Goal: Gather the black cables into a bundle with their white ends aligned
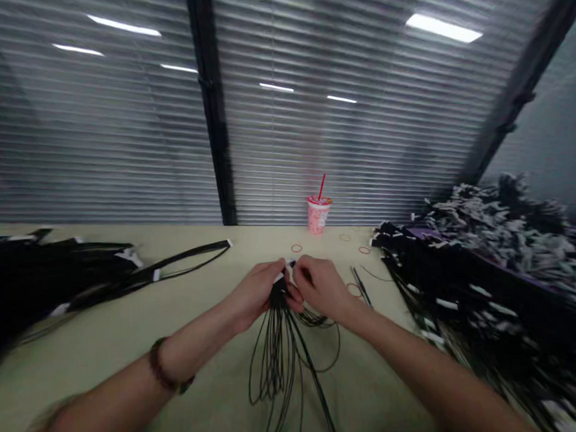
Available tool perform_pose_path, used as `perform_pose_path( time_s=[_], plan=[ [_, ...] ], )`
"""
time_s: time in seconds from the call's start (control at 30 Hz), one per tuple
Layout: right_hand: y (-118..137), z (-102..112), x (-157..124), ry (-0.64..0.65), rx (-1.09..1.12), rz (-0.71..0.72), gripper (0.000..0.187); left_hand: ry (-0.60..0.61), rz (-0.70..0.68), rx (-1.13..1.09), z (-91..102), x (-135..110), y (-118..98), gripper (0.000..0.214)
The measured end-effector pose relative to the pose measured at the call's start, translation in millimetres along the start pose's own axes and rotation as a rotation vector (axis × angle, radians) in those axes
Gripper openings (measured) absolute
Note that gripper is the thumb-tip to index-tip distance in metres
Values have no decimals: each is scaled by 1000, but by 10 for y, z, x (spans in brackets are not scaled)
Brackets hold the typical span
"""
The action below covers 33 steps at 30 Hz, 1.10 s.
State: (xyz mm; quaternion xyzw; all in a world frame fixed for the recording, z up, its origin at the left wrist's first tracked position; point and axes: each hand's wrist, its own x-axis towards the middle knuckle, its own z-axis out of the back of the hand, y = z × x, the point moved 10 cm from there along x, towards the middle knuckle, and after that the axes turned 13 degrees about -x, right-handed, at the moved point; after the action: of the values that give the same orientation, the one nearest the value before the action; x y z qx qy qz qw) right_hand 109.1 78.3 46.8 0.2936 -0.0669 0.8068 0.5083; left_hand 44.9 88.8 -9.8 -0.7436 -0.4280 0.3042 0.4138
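Observation:
A bundle of thin black cables (280, 342) hangs in loops over the table toward me. My left hand (262, 289) is closed around its upper end, where a black part with a white label (277, 277) shows between the fingers. Close against it, my right hand (321, 287) is closed with thumb and forefinger pinched at the top of the bundle, near a small white piece (290, 262). What exactly that pinch holds is hidden by the fingers. More cable loops lie beneath my right hand.
Black cables with white tags (82, 267) lie at the left. A large heap of similar cables (460, 285) fills the right. A pink cup with a straw (318, 215) stands at the back by the blinds. Rubber bands (296, 248) and a pen (362, 286) lie on the table (202, 345).

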Motion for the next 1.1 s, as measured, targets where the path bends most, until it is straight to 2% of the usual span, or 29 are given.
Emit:
perform_pose_path(
  time_s=[0.13, 0.37, 0.77, 1.1],
  plan=[
    [19, 51, -18, -22, 7, 5, 14, 3, 51, -24, 9, -24, 4, 23],
    [9, 60, -21, -18, 5, -5, 16, -58, 120, -95, 72, -13, 70, 23],
    [6, 59, -17, -17, -17, -13, 15, -62, 126, -109, 92, 5, 98, 23],
    [39, 68, -36, -29, 1, -4, 14, 5, 78, -11, 7, -12, 49, 25]
  ],
)
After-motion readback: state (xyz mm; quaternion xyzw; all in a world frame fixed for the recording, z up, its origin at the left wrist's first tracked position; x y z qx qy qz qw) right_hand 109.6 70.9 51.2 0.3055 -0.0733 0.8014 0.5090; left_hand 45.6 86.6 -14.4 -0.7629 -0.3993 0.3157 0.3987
